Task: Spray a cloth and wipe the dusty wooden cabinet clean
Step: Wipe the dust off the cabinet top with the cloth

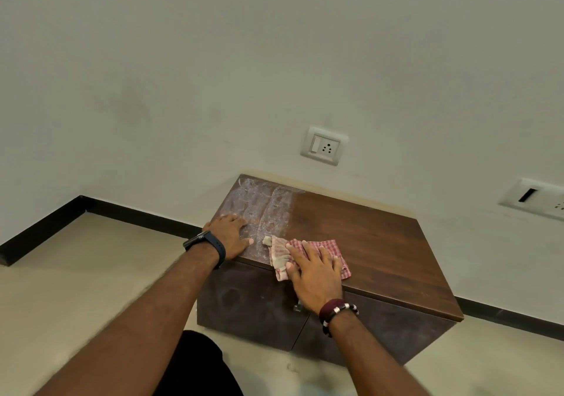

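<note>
Cloth (317,250) red-checked, bunched near cabinet top's front edge | right hand (316,275) lies flat on it, fingers straight, pressing | left hand (229,236) at 9 o'clock of cloth, palm flat on dusty patch (259,203) | cabinet (366,243) top bare brown at 3 o'clock | wall socket (324,145) at 12 o'clock

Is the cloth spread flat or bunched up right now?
Bunched up. The cloth lies crumpled in folds under the right hand, which presses it flat-fingered on the cabinet top.
</note>
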